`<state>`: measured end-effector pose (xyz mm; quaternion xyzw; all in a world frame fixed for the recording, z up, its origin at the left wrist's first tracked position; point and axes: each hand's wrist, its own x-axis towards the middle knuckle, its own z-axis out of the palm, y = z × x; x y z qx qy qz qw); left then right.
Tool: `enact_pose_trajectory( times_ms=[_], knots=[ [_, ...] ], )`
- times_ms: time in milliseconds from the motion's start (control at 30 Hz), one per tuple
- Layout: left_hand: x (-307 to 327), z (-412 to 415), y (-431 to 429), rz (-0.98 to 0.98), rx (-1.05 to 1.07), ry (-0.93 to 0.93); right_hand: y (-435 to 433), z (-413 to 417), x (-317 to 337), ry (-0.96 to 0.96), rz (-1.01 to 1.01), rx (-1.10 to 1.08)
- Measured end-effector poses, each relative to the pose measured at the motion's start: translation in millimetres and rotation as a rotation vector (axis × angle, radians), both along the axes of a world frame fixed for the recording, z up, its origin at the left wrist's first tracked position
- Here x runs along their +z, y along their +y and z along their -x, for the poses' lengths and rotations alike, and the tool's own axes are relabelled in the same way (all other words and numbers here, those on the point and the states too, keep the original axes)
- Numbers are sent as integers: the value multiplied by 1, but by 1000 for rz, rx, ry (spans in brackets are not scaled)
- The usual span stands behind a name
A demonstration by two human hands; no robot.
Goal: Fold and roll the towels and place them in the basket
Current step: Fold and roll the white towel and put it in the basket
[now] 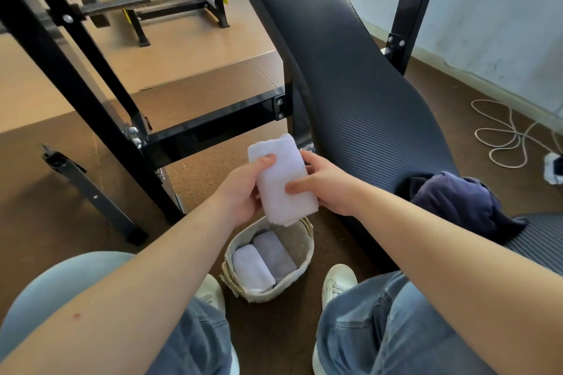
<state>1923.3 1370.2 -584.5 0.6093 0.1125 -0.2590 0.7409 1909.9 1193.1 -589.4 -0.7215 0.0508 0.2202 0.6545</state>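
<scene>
A rolled white towel is held in the air just above the basket, tilted with its lower end over the rim. My left hand grips its left side and my right hand grips its right side. The small pale woven basket stands on the brown floor between my feet. Inside it lie two rolled white towels side by side, filling the left part. A dark navy towel lies crumpled on the bench pad to the right.
A long black padded bench runs from the right foreground to the top. Black steel frame bars stand left of the basket. A white cord and power strip lie on the floor at the far right. My white shoes flank the basket.
</scene>
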Motion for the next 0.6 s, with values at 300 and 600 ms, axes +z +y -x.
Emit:
enact_pose_trajectory(
  times_ms=[300,600],
  knots=[
    [-46,-33,9,17,-68,144,1,-22,-54,158,29,79],
    [-151,-65,8,45,-52,249,13,-42,-133,215,194,-43]
  ],
)
